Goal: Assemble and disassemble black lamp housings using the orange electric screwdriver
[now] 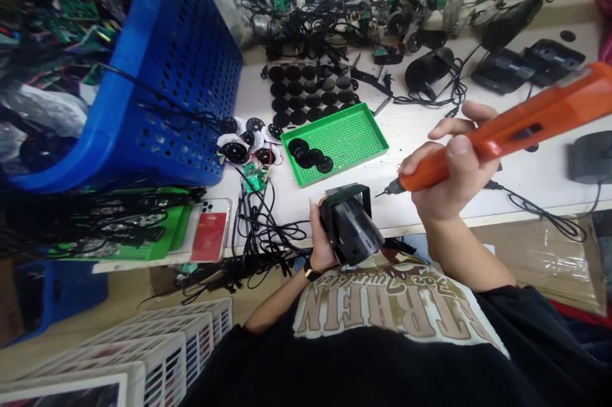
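My left hand (pixel 321 235), with a dark wristwatch on its wrist, grips a black plastic housing (pixel 351 227) with a flared, slotted body. My right hand (pixel 454 174) is shut around an orange electric screwdriver (pixel 514 126). Its metal bit (pixel 388 189) points down and left, towards the housing, with a gap between them. The far side of the housing is hidden from this angle. Both hands are held above the front edge of the white workbench (pixel 430 193).
A green tray (pixel 335 142) holds several black discs. Black cables, small circuit boards and black parts cover the bench. A blue perforated crate (pixel 182 75) stands at the left, a phone in a red case (pixel 210 235) lies near the front, and white crates (pixel 157 349) sit below.
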Demonstrator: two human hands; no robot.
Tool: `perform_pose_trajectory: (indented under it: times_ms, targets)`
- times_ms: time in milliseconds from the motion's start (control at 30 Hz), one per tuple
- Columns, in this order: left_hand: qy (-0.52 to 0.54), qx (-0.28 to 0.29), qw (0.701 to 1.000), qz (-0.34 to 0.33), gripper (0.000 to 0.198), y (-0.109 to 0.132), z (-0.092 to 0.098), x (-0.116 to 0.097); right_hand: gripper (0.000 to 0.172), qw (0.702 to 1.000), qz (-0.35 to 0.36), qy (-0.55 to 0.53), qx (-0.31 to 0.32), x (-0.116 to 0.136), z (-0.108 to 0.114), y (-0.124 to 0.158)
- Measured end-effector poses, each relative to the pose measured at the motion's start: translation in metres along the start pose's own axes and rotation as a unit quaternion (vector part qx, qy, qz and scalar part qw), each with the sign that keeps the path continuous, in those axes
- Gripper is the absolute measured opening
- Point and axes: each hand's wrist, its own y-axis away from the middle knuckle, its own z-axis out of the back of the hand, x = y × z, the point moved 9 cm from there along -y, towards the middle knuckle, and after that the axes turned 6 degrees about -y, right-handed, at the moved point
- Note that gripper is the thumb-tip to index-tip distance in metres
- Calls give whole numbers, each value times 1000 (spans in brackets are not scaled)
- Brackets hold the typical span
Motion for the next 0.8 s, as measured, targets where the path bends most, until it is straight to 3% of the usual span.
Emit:
perform_pose_trajectory:
  times_ms: [167, 333, 400, 467, 533, 600, 667, 733, 800]
  targets:
    - [8, 25, 998, 58, 80, 3, -13, 2, 42, 988, 25, 153, 10, -30, 19, -8]
    - [22, 47, 992, 113, 84, 4, -25, 7, 64, 957, -10, 262, 123, -52, 24, -9]
    - [31, 59, 992, 108, 81, 2, -30, 5, 94, 934, 17, 320, 158, -36, 23, -3]
    - [32, 77, 992, 94, 80, -1, -36, 3, 131, 911, 92, 356, 186, -6, 18, 9]
    - [23, 92, 992, 78, 77, -3, -42, 1, 143, 890, 130, 334, 281, 16, 4, 32]
    - [5, 90, 995, 50, 70, -6, -46, -1, 146, 846, 36, 303, 437, 9, -8, 64]
    - [-18, 88, 996, 23, 63, -8, -51, -2, 141, 804, -69, 295, 512, 0, -6, 89]
    - [-40, 100, 994, 25, 60, -8, -56, 3, 133, 799, -129, 294, 509, -2, 5, 99]
    - [-59, 103, 992, 41, 59, -10, -58, 11, 129, 818, -148, 292, 474, 1, 19, 95]
